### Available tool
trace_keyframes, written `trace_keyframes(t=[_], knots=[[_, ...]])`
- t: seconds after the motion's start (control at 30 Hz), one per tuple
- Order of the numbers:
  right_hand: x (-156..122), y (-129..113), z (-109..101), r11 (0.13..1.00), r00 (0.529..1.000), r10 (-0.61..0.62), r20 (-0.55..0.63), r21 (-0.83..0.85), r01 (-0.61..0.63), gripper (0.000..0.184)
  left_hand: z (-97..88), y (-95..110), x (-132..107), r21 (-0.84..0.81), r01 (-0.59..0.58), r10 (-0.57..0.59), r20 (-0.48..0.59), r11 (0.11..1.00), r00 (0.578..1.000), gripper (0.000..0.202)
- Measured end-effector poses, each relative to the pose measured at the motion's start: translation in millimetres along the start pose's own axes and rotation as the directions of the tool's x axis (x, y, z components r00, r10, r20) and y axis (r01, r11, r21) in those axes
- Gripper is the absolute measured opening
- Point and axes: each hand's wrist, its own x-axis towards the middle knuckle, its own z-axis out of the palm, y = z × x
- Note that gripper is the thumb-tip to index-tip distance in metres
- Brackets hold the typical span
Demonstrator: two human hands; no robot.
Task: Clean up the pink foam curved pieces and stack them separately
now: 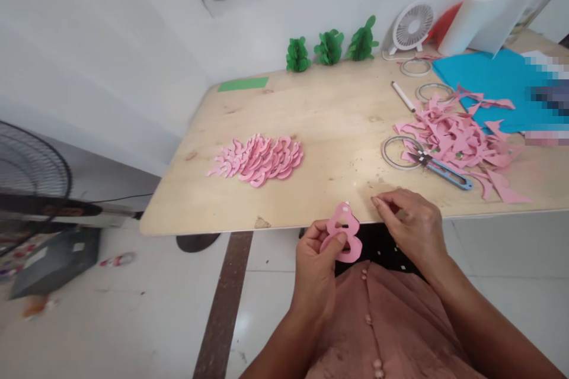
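My left hand (317, 257) grips a pink paper cutout (351, 250) between thumb and fingers at the table's front edge. The cutout has rounded lobes and openings, with a small white patch near its top. Just to the right, my right hand (411, 219) is closed in a pinch, apart from the cutout; whatever its fingertips may hold is too small to make out. A heap of similar pink cutouts (262, 160) lies on the left of the table. Beyond my right hand are blue-handled thread snips (448, 174), resting partly over a tape roll (386, 154).
Pink paper scraps (457, 136) cover the right side, near a white marker (403, 96) and blue sheets (502, 80). Along the wall stand green paper figures (329, 47) and a small white fan (412, 26). A green strip (243, 84) lies at the back left.
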Motion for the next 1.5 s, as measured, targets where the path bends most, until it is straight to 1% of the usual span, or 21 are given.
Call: trace_keyframes(t=[0.07,0.1,0.17,0.2,0.27,0.37,0.43,0.47,0.53,0.67,0.73,0.87,1.0,1.07,1.1,1.17,1.2,1.23,1.27,1.37,1.5], knots=[[1,1,0,0.999,0.999,0.025,0.021,0.025,-0.025,0.019,0.1,0,0,0.006,0.01,-0.01,0.0,1.0,1.0,0.016],[0,0,0,0.996,0.998,0.039,0.045,0.077,-0.042,0.016,0.3,0,0,0.009,0.013,-0.013,0.001,1.0,1.0,0.016],[-2,-4,-2,0.97,0.991,0.07,0.111,0.226,-0.094,0.021,0.7,0,1,0.012,0.015,-0.015,0.005,1.0,1.0,0.016],[-4,-7,-3,0.946,0.984,0.094,0.149,0.294,-0.135,0.023,1.0,0,1,0.015,0.012,-0.012,0.006,1.0,1.0,0.016],[-8,-15,-4,0.886,0.963,0.157,0.22,0.399,-0.236,0.018,1.5,-1,1,0.026,-0.001,0.001,0.011,1.0,1.0,0.016],[-12,-27,-5,0.769,0.918,0.232,0.323,0.517,-0.376,0.02,1.8,-4,-1,0.042,-0.021,0.02,0.025,0.999,0.999,0.017],[-14,-32,-4,0.711,0.894,0.257,0.367,0.554,-0.432,0.025,1.4,-6,-2,0.048,-0.028,0.026,0.047,0.998,0.999,0.017],[-15,-34,-4,0.698,0.888,0.264,0.377,0.561,-0.445,0.028,0.9,-7,-2,0.058,-0.031,0.027,0.061,0.998,0.998,0.017],[-16,-37,-3,0.702,0.885,0.264,0.383,0.553,-0.449,0.032,-0.3,-7,-2,0.098,-0.041,0.032,0.087,0.994,0.996,0.017],[-18,-38,-5,0.749,0.893,0.219,0.393,0.519,-0.412,0.031,-2.8,0,0,0.19,-0.064,0.036,0.148,0.98,0.988,0.025],[-19,-38,-7,0.775,0.899,0.183,0.398,0.505,-0.381,0.03,-3.3,4,3,0.211,-0.086,0.051,0.166,0.974,0.985,0.024],[-19,-36,-9,0.811,0.917,0.131,0.378,0.492,-0.318,0.03,-4.1,8,6,0.222,-0.068,0.035,0.15,0.973,0.988,0.018],[-21,-33,-7,0.821,0.918,0.114,0.38,0.484,-0.303,0.029,-5.1,6,7,0.206,-0.037,0.008,0.139,0.978,0.99,0.017],[-22,-32,-6,0.845,0.926,0.106,0.363,0.458,-0.276,0.029,-5.2,5,7,0.22,-0.062,0.033,0.136,0.973,0.99,0.015],[-22,-32,-6,0.87,0.94,0.101,0.325,0.43,-0.242,0.028,-5.0,5,7,0.229,-0.083,0.056,0.126,0.97,0.99,0.014],[-23,-33,-6,0.93,0.978,0.075,0.192,0.34,-0.138,0.023,-4.2,4,8,0.246,-0.125,0.103,0.098,0.961,0.99,0.011],[-23,-34,-7,0.954,0.991,0.048,0.121,0.29,-0.082,0.017,-3.7,4,8,0.256,-0.145,0.127,0.085,0.956,0.988,0.011],[-24,-36,-8,0.968,0.998,0.01,0.069,0.25,-0.027,0.009,-3.0,4,7,0.269,-0.168,0.152,0.079,0.948,0.985,0.01],[-24,-38,-9,0.973,0.998,-0.036,0.049,0.228,0.024,0.005,-2.3,4,7,0.282,-0.192,0.177,0.08,0.94,0.981,0.009],[-24,-42,-11,0.967,0.984,-0.147,0.097,0.223,0.123,0.012,-0.2,4,4,0.328,-0.258,0.238,0.102,0.909,0.966,0.009],[-24,-43,-8,0.975,0.981,-0.156,0.112,0.178,0.134,0.012,0.3,4,0,0.41,-0.325,0.297,0.133,0.852,0.946,0.009]])
